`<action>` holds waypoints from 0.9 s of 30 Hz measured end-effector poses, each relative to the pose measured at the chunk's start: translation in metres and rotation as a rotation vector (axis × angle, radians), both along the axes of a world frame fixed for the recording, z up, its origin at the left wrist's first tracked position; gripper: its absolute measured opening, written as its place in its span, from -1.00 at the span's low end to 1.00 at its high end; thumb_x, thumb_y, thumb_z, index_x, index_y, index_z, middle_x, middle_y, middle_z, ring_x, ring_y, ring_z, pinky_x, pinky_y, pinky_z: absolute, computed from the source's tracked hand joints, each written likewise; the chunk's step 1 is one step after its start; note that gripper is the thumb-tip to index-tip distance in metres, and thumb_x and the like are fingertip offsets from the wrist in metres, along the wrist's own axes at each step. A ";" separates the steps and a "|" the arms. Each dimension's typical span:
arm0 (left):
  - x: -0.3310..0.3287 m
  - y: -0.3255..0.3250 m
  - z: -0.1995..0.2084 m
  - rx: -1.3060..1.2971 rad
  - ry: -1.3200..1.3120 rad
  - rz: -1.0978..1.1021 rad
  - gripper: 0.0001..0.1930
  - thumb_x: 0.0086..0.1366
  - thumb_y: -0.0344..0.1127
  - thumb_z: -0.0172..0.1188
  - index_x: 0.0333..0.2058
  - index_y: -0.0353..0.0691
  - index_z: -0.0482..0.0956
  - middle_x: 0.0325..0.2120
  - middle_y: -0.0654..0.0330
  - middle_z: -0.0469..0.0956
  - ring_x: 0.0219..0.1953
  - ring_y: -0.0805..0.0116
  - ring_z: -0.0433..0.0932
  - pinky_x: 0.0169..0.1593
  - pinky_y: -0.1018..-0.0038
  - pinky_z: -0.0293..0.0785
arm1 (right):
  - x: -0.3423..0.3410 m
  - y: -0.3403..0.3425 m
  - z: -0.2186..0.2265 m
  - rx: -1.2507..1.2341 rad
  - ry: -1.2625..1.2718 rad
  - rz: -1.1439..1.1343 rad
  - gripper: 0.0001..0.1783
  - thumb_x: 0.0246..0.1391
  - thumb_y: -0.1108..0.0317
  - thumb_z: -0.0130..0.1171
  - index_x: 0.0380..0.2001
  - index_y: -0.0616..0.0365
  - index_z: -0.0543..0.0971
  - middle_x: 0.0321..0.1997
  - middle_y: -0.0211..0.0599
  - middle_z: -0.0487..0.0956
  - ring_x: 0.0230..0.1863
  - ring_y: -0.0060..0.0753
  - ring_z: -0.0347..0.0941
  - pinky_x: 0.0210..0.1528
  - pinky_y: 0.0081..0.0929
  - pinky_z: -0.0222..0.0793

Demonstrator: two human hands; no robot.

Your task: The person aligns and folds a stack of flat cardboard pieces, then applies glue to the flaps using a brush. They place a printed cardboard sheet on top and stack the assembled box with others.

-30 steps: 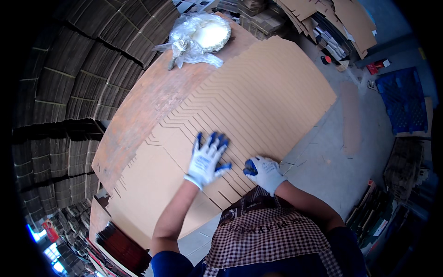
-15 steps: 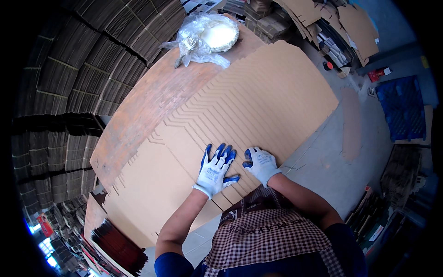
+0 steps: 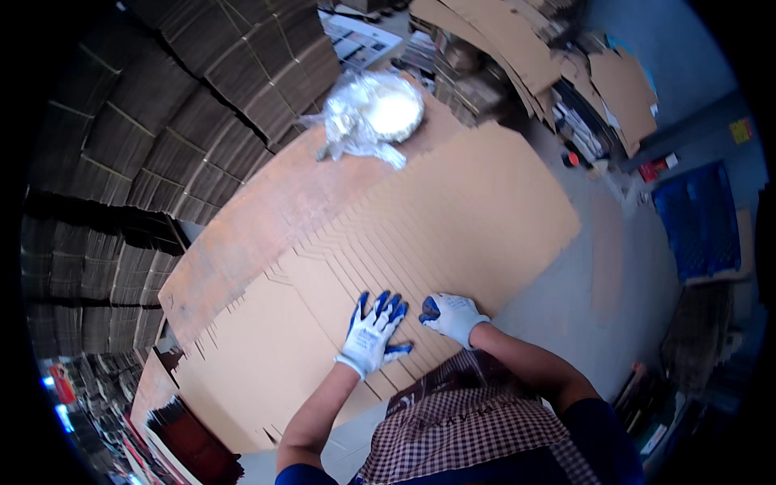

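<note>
Thin brown cardboard sheets [image 3: 485, 194] lie overlapped like a fan across the table, their stepped edges forming a row of slanting lines. On these edges my left hand [image 3: 373, 333], in a white glove with blue coated fingers, lies flat with its fingers spread. Just to its right, my right hand [image 3: 454, 317] wears a matching glove and rests on the sheets near the close edge. Its fingers are curled in; whatever they may grip is hidden.
A wooden tabletop [image 3: 242, 234] shows beyond the sheets, bearing a clear plastic bag with a round white thing [image 3: 392, 111]. Tall bundled cardboard stacks [image 3: 186, 105] stand at left. A blue pallet [image 3: 699, 222] and loose cardboard pieces [image 3: 622, 89] are at right.
The view has shifted, so the table, sheets and hands all appear lower. Both hands keep nearly the same place on the sheets, the left spread and the right curled.
</note>
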State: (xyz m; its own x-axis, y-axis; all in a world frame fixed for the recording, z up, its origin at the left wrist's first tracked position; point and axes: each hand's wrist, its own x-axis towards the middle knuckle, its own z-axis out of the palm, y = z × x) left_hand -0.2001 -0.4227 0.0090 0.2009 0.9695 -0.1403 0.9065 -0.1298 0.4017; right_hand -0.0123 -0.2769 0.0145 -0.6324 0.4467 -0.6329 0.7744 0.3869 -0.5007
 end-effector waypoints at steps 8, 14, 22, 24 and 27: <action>0.031 0.036 0.021 0.049 0.007 0.397 -0.23 0.20 0.23 0.14 0.23 -0.21 0.40 0.35 0.01 0.21 0.44 -0.05 0.05 0.44 -0.19 -0.29 | -0.115 0.133 0.027 0.450 0.394 0.350 -0.73 0.18 0.16 0.04 -0.27 0.07 0.61 -0.26 -0.10 0.65 -0.19 0.02 0.59 -0.16 -0.06 0.49; 0.107 0.073 0.000 0.380 -0.114 0.695 -0.41 0.31 0.11 0.11 0.11 -0.25 0.49 0.19 -0.06 0.36 0.34 -0.09 0.21 0.44 -0.16 -0.16 | -0.282 0.185 -0.018 0.906 0.436 0.655 -0.73 0.07 0.31 0.04 -0.17 0.06 0.59 -0.12 -0.14 0.61 -0.05 -0.12 0.52 0.04 -0.06 0.36; 0.185 0.098 0.002 0.608 -0.185 0.839 -0.48 0.17 0.01 0.29 0.01 -0.20 0.54 0.11 -0.04 0.49 0.27 -0.10 0.31 0.35 -0.28 0.01 | -0.332 0.221 -0.070 1.266 -0.108 1.037 -0.56 0.32 0.04 -0.10 0.14 -0.20 0.59 0.21 -0.40 0.56 0.31 -0.13 0.39 0.39 0.22 -0.03; 0.173 0.105 0.006 0.628 -0.158 0.820 -0.52 0.16 -0.01 0.29 -0.04 -0.20 0.56 0.07 -0.01 0.51 0.24 -0.10 0.33 0.35 -0.29 0.02 | -0.356 0.246 -0.068 1.196 -0.086 1.021 -0.58 0.31 0.07 -0.06 0.11 -0.19 0.61 0.13 -0.43 0.61 0.24 -0.21 0.46 0.38 0.14 0.01; 0.157 0.111 -0.001 0.653 -0.135 0.802 -0.59 0.16 -0.03 0.29 -0.11 -0.18 0.58 0.01 0.02 0.53 0.19 -0.08 0.36 0.34 -0.28 0.04 | -0.361 0.276 -0.070 1.149 0.259 0.893 -0.64 0.08 0.16 0.18 -0.05 -0.08 0.65 -0.08 -0.33 0.65 0.02 -0.22 0.54 0.26 -0.07 0.21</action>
